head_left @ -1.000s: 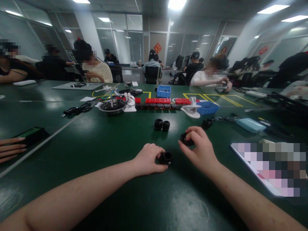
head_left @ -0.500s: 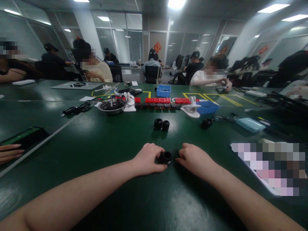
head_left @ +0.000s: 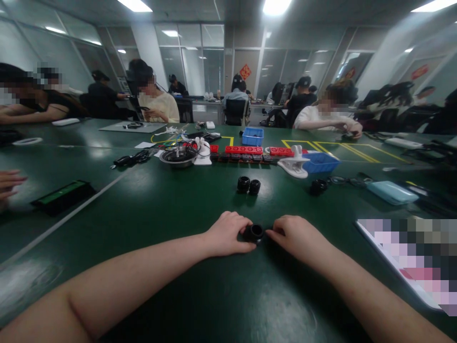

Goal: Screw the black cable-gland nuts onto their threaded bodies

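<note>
A short black hollow cylinder (head_left: pixel 256 232) stands on the green table, its round opening facing up toward me. My left hand (head_left: pixel 230 234) grips it from the left, thumb in front and fingers behind. Close to its right side is my right hand (head_left: pixel 294 234), with thumb and fingertips drawn together. Whether anything small sits in that pinch is hidden. Farther forward stand two similar black cylinders, a left one (head_left: pixel 243 184) and a right one (head_left: pixel 254 186), side by side. Another black cylinder (head_left: pixel 318 186) lies off to the right.
Across the middle runs a row of red and black blocks (head_left: pixel 243 149), with a white clip stand (head_left: pixel 294 163) and a blue bin (head_left: pixel 321 163). A metal bowl (head_left: pixel 177 157) holds dark cable. At left, another person's hand (head_left: pixel 9 186) is near a black-and-green object (head_left: pixel 64 196). A light-blue case (head_left: pixel 392 192) lies right.
My view has shifted, so the scene sits farther right. My right hand has come slightly nearer the held cylinder. At left, the other person's hand has moved off the black-and-green object.
</note>
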Motion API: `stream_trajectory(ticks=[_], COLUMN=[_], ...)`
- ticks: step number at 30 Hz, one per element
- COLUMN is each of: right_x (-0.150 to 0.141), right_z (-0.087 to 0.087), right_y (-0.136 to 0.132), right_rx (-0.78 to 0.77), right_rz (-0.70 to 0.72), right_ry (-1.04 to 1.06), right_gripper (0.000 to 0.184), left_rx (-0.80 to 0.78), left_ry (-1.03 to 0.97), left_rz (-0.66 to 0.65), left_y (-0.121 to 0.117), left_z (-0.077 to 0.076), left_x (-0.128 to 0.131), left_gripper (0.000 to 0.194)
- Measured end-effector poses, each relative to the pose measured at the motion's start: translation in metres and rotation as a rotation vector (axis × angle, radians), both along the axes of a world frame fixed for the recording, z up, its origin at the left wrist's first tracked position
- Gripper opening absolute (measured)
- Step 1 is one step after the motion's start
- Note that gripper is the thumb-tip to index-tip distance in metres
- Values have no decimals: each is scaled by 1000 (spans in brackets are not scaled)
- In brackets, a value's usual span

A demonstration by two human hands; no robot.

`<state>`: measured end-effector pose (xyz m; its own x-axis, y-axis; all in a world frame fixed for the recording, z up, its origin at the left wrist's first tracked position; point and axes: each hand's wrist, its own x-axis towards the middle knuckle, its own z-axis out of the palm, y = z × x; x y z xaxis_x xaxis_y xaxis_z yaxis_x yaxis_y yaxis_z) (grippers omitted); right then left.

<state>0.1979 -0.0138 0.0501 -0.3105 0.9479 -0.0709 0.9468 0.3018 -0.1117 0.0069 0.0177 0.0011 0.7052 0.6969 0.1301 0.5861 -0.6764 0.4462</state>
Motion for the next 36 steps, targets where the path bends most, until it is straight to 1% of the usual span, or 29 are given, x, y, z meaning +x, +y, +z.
stream_trajectory(ticks=[2, 4, 7, 8, 11, 12, 16, 18, 20, 24, 27, 30, 34, 36], right_x=[1, 2, 2, 1, -5, -7, -13, -14, -14, -12, -8, -4, -2, 0], right_z=[0, 0, -2, -3, -7, -9, -16, -19, -22, -29, -34, -37, -37, -36], right_y=[2, 3, 3, 3, 0, 0, -1, 0, 1, 8, 17, 25, 29, 31], right_rx=[54, 138, 227, 231, 195, 178, 150, 171, 198, 279, 395, 455, 450, 441], right_rz=[-44, -49, 65, 117, 244, 275, 325, 320, 303, 241, 176, 137, 125, 96], right_ry=[52, 101, 192, 225, 287, 295, 319, 320, 295, 195, 105, 46, 16, 3], right_gripper=[28, 28, 21, 19, 31, 33, 23, 21, 22, 25, 26, 30, 30, 30], left_rx=[3, 12, 41, 49, 74, 85, 127, 127, 130, 135, 98, 76, 77, 71], left_ry=[-2, 0, 9, 14, 25, 29, 48, 38, 15, 12, 78, 123, 134, 139], left_rz=[-5, -5, -4, -7, -17, -16, -11, -9, 8, 60, 58, 40, 46, 50], left_y=[0, 0, 0, 0, 0, 1, 2, 2, 2, 1, 1, 1, 0, -1], left_z=[0, 0, 1, 1, 0, -1, -6, -7, -8, -10, -12, -12, -10, -9], left_x=[0, 0, 0, 0, 0, 0, -1, -1, -2, -2, -2, -2, -2, -1], left_gripper=[34, 36, 35, 35, 36, 37, 39, 39, 45, 72, 81, 84, 83, 82])
